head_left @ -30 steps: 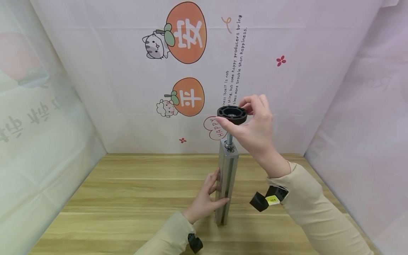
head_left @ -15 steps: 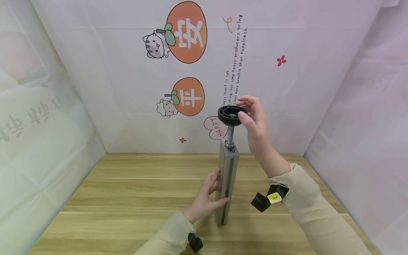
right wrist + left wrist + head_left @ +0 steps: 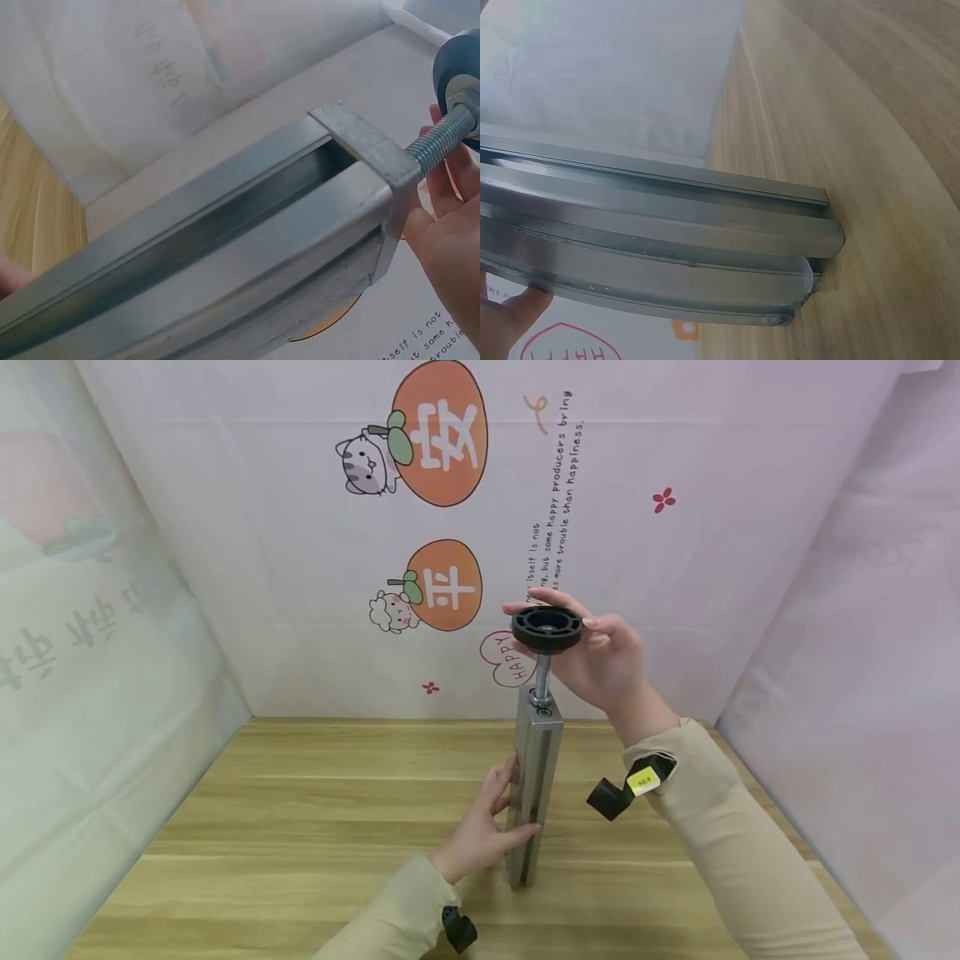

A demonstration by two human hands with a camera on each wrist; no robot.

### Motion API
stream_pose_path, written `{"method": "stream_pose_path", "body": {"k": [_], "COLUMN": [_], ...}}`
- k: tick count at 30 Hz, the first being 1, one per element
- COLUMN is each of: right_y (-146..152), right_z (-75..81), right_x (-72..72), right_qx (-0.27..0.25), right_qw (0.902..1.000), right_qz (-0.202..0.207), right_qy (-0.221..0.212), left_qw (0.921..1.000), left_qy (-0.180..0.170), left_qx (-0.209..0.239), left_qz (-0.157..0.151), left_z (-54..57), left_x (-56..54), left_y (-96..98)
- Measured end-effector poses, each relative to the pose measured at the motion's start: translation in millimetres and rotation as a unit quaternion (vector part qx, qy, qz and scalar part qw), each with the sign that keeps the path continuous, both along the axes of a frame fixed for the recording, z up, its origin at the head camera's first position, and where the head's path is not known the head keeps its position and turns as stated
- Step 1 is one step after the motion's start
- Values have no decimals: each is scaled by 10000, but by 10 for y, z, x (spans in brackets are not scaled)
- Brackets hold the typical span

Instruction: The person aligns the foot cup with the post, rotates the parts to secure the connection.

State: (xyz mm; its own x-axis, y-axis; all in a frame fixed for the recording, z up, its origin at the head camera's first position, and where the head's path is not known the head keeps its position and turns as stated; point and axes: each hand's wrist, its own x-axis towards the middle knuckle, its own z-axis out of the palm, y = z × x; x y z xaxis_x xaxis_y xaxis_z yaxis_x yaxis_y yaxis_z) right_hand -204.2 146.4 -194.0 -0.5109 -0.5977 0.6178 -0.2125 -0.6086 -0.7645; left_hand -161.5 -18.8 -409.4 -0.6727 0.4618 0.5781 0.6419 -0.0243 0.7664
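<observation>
An aluminium profile [image 3: 535, 768] stands upright on the wooden table, its lengthwise slots plain in the left wrist view. My left hand [image 3: 482, 837] holds its lower half, thumb across the near side and fingers on the left face. From the end plate [image 3: 364, 150] on top rises a threaded rod [image 3: 441, 141] that carries a round black levelling foot [image 3: 547, 640], ribbed side up. My right hand [image 3: 600, 656] holds this foot, with the thumb at the right of the rim and fingers reaching behind to its left. The foot hides part of those fingers.
The wooden tabletop [image 3: 315, 827] runs back to a printed white cloth [image 3: 300, 568]. More cloth hangs at the left [image 3: 90, 610] and right [image 3: 847, 610]. Black wrist cameras sit on both sleeves.
My right hand's thumb left the rim's near left side and moved right, then the fingers swung round behind the foot to its left. The left hand and profile stayed put.
</observation>
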Motion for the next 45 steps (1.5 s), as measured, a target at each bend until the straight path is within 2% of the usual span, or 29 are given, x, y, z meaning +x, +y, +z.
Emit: {"method": "stream_pose_path", "body": {"k": [5, 9, 15, 17, 21, 24, 28, 31, 35, 39, 42, 45], "right_y": [-5, -37, -49, -37, -4, 18, 26, 9, -27, -67, -104, -137], "right_z": [-34, -56, -56, -58, -69, -73, -62, -29, 29, 73, 84, 92], "right_x": [-35, -29, 38, 63, 93, 110, 144, 193, 277, 349, 384, 400], "right_qx": [-295, -521, -431, -372, -268, -267, -274, -92, 283, 503, 585, 718], "right_qw": [9981, 9956, 9979, 9978, 9974, 9951, 9881, 9771, 9512, 9277, 9089, 8837], "right_qz": [457, 540, -195, -442, -662, -882, -1433, -2070, -3057, -3693, -4106, -4557], "right_qy": [-291, -553, -453, -313, 64, 345, 486, 475, 321, 217, 439, 791], "left_qw": [10000, 9999, 10000, 9999, 9999, 9998, 9997, 9999, 10000, 10000, 9999, 9999], "left_qy": [-82, -94, 68, 94, 134, 159, 176, 113, 42, 88, 106, 129], "left_qx": [-33, -25, 59, 77, 90, 99, 135, 107, 20, 5, 0, -19], "left_qz": [33, 31, 1, -1, -5, -36, -67, -26, 29, 22, 10, 2], "left_z": [13, 17, -5, -11, -22, -22, -24, -22, -23, -22, -22, -25], "left_x": [8, 16, 4, -2, -2, 5, 7, 11, 15, 15, 15, 9], "left_y": [-4, -4, -1, 0, 1, 6, 11, 5, -6, -9, -9, -8]}}
